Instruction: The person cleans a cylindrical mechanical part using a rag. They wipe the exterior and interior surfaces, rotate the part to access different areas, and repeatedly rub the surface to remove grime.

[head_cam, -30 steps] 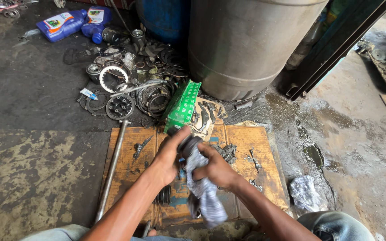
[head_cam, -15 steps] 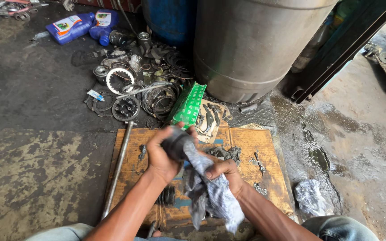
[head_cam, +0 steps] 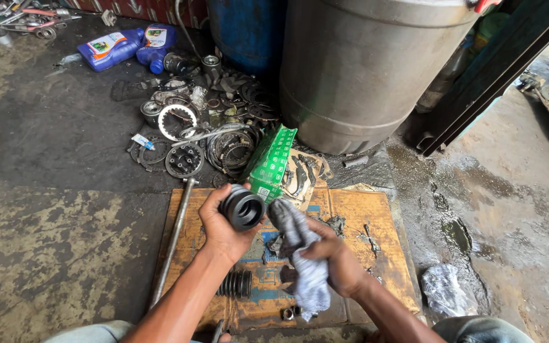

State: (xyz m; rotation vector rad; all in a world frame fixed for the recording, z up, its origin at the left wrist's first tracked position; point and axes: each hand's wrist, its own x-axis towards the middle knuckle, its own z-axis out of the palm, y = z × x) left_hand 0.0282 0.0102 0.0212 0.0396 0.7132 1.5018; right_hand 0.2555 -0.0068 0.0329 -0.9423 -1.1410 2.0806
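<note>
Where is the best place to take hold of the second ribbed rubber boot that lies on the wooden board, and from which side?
Probably around the ribbed middle of the rubber boot on the board, coming from above. It lies on its side on the wooden board, so its rounded ribs face up and give the fingers grooves to sit in. The left hand is nearer, but it holds another black boot; the right hand holds a grey rag.

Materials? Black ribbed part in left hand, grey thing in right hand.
Black ribbed boot in the left hand: looks like rubber, matte, moulded ridges. Grey rag in the right hand: woven cloth, limp folds, stained dark.
</note>
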